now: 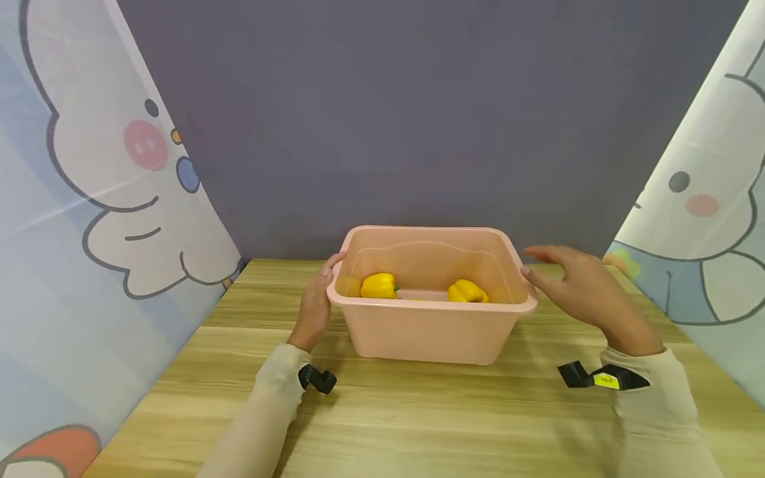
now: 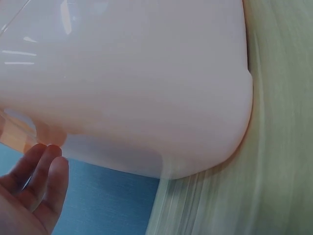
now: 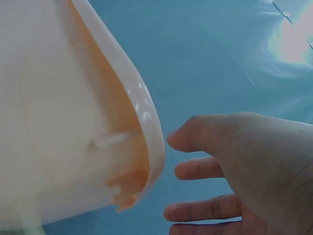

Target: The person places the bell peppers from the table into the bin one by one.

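Observation:
A pink plastic bin (image 1: 427, 332) stands upright on the wooden table. Inside lie a yellow bell pepper (image 1: 378, 286) at the left and another yellow bell pepper (image 1: 467, 291) at the right. A sliver of yellow shows between them, mostly hidden by the front wall. My left hand (image 1: 313, 309) is at the bin's left end, its fingers almost straight and their tips right at the rim. Beyond the right rim, my right hand (image 1: 576, 285) hovers with thumb and fingers apart, holding nothing. The right wrist view shows a gap between its fingertips (image 3: 180, 141) and the rim.
The light wooden table (image 1: 418, 418) runs out in front of the bin. Behind it rises a dark grey panel (image 1: 388, 119). Cartoon-printed sheets flank the left side (image 1: 89, 332) and the right side (image 1: 705, 265). Each wrist wears a small black camera mount.

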The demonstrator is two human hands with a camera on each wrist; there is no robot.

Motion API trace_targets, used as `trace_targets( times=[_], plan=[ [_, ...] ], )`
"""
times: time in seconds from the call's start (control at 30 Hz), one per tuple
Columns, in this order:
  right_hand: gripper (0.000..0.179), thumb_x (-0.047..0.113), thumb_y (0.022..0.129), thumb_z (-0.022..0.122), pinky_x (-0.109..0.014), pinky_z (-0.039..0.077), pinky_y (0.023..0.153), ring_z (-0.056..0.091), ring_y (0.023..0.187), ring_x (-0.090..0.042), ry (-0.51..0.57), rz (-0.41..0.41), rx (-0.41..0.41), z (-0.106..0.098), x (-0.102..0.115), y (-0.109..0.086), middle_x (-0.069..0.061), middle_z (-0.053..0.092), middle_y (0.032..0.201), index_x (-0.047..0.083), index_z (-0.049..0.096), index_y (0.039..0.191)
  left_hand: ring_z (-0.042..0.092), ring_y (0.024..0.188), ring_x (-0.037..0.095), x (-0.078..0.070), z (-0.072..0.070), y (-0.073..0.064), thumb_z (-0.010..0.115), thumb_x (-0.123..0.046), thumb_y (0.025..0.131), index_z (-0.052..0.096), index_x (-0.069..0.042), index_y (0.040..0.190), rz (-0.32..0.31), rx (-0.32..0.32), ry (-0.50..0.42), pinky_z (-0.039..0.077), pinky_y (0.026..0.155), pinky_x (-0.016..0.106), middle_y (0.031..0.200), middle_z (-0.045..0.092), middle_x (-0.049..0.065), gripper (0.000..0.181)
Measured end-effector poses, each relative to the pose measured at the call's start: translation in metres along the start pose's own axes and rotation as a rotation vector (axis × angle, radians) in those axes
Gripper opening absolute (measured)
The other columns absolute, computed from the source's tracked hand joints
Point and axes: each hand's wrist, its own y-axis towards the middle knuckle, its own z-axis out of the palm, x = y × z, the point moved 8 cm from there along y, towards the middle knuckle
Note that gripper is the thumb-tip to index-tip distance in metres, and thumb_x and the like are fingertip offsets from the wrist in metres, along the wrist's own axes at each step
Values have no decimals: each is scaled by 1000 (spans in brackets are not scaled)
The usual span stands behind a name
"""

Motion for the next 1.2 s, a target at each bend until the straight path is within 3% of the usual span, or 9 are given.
trace_targets(
  times=[0.2,0.43,0.7,0.9,1.1,1.2],
  plan=[
    [57,41,100,59,-68,39,94,50,123,-48,-31,35,48,4,-2,2,-27,59,131,-1,56,138,45,136,27,-8,-3,-2,26,-21,111,49,-5,147,-24,-20,-6,34,112,37,150,48,12,46],
    [57,41,100,59,-67,40,93,51,121,-48,-25,45,72,7,-3,6,-28,59,131,1,55,140,49,131,34,-43,-7,-9,30,-14,109,50,6,142,-13,-67,29,39,107,29,147,50,20,43],
    [59,44,100,58,-68,42,90,52,119,-50,-9,48,86,13,-11,9,-30,57,131,0,54,140,53,128,29,-43,-19,-16,33,-14,109,54,4,140,-12,-119,36,44,102,26,143,54,18,41],
    [58,42,101,56,-68,43,89,53,118,-51,-10,53,108,16,-21,8,-32,57,131,-1,54,139,55,126,31,-42,-19,-17,33,-15,110,53,6,140,8,-122,21,45,100,26,142,54,20,42],
    [58,44,101,55,-67,44,88,56,115,-50,-23,67,129,22,-32,2,-33,60,126,-2,56,137,61,109,42,-36,-20,-15,35,-16,110,54,7,138,47,-147,-7,51,89,26,123,62,29,41],
    [55,40,101,57,-66,45,87,58,113,-50,-39,44,117,22,-35,0,-32,62,123,-4,58,134,62,99,41,-43,-21,-13,35,-13,109,54,9,136,44,-182,19,52,80,24,114,64,31,39]
  ],
)
